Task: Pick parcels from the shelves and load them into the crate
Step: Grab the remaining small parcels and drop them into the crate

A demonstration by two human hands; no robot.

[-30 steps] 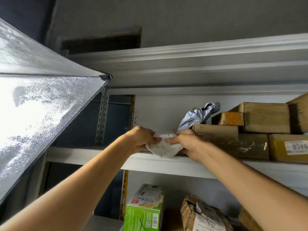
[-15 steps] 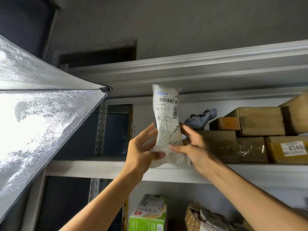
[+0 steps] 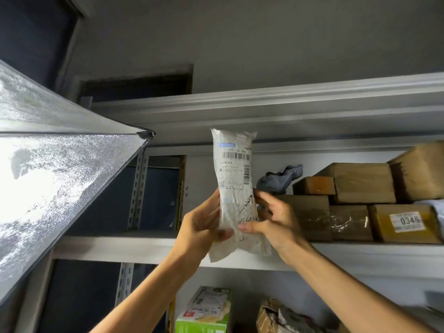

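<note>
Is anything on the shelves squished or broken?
Yes. Low down, under the shelf, a brown box looks torn and crushed, its flaps ragged. Higher up, a grey bag lies crumpled beside the stacked brown boxes.

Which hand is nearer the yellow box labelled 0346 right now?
Right. The right hand grips the right edge of the white parcel, on the side toward the 0346 box; the left hand holds its left edge, farther away.
</note>
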